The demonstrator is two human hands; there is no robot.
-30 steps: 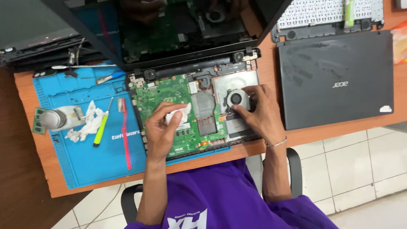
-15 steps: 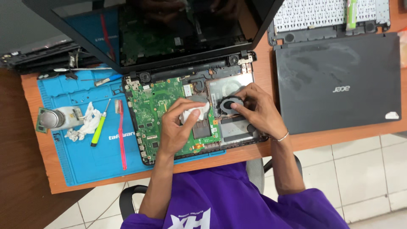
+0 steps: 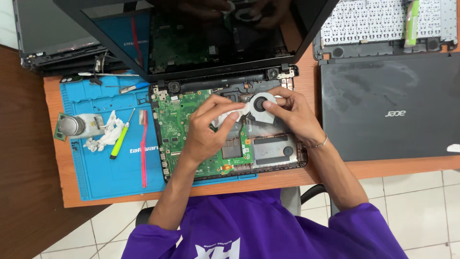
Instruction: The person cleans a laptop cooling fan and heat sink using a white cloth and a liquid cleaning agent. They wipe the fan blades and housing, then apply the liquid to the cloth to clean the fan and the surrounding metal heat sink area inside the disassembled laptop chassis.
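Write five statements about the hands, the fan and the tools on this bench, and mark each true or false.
1. Both hands, the left hand and the right hand, hold the cooling fan above the opened laptop. True.
2. The green circuit board is covered by a keyboard. False: it lies bare.
3. A red toothbrush lies on the blue mat. True.
4. The green-handled screwdriver is in the right hand. False: it lies on the mat.
5. The closed black laptop lies left of the mat. False: it lies at the right.

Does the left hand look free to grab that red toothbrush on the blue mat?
Probably not right now: the left hand is holding a white cloth against the fan. The red toothbrush itself lies uncovered nearby.
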